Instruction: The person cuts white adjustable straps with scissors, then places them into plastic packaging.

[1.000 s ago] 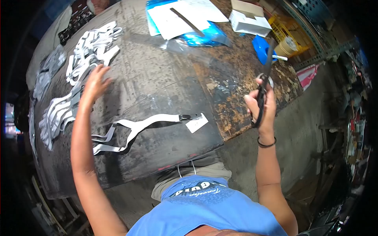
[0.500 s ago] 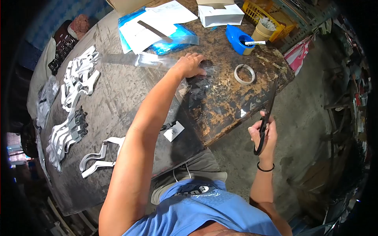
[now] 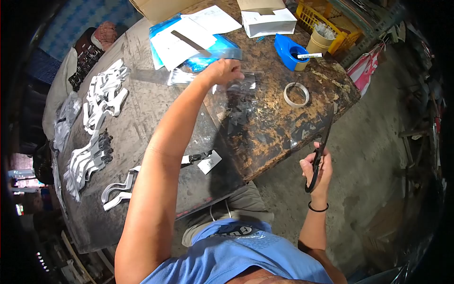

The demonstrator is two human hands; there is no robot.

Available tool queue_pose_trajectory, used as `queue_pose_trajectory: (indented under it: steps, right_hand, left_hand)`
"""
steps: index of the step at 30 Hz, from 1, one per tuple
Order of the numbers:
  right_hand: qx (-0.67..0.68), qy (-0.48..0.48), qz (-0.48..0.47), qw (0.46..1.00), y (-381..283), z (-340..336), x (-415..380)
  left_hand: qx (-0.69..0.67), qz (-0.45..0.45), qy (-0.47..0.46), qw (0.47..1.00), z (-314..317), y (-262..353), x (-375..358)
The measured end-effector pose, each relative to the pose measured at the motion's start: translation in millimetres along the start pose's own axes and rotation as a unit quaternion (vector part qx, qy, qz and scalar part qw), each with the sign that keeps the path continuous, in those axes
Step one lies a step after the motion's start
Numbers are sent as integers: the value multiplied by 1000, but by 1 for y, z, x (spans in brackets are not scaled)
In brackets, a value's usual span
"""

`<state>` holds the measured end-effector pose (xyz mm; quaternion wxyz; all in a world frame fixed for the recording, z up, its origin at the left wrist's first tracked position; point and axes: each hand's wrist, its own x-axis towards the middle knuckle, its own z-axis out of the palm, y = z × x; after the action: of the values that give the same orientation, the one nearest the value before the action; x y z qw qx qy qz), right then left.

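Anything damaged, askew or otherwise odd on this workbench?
The table top is badly worn, its dark coating flaked off to bare patches on the right. The right hand holds scissors off the table edge, blades up. The left hand grips a clear plastic bag.

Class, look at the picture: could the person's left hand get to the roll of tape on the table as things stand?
Probably yes. The left hand is raised over the table, gripping a clear plastic bag; the roll of tape lies just beyond with nothing between, though the bag occupies the fingers.
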<state>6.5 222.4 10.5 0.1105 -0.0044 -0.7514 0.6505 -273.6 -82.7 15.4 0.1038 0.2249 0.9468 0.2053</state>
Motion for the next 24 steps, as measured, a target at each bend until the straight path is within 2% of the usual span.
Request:
queue_pose_trajectory:
  steps: [2, 6, 8, 9, 11, 12, 13, 15, 16, 17, 19, 21, 23, 24]
  right_hand:
    - [19, -2, 24, 1000, -2, 1, -1]
    - [0, -12, 22, 1000, -6, 1, -2]
    - [7, -15, 25, 1000, -8, 3, -6]
    - [10, -10, 22, 1000, -8, 3, -7]
    - [17, -11, 16, 1000, -8, 5, -10]
    - [20, -8, 16, 1000, -8, 5, -11]
    - [24, -6, 16, 1000, -9, 5, -12]
    - [21, -18, 12, 1000, -10, 6, -13]
    - [25, -11, 3, 1000, -12, 8, -14]
    - [29, -7, -6, 1000, -14, 10, -15]
    - [24, -18, -16, 999, -13, 10, -18]
    - [40, -14, -28, 999, -18, 12, -21]
    - [40, -17, -25, 999, -20, 12, -24]
    - [29, -23, -24, 999, -21, 13, -25]
  left_hand:
    - [3, 34, 56, 998, -11, -5, -2]
    - [21, 31, 62, 997, -31, 0, -12]
    - [46, -49, 44, 997, -40, 3, -17]
    - [48, -51, 46, 996, -43, -2, -20]
    - [-39, -74, 125, 989, -54, -6, -31]
    - [-64, -126, 106, 984, -64, -9, -34]
    - [-74, -99, 173, 977, -71, -10, -41]
    - [-153, -196, 162, 955, -92, -15, -54]
    - [-176, -183, 147, 956, -100, -47, -49]
    - [-185, -207, 171, 945, -115, -46, -61]
    - [-206, -170, 269, 925, -147, -46, -89]
    - [-188, -81, 404, 892, -174, -56, -114]
    - [-78, -74, 452, 886, -208, -44, -150]
    - [-173, -77, 477, 858, -217, -17, -169]
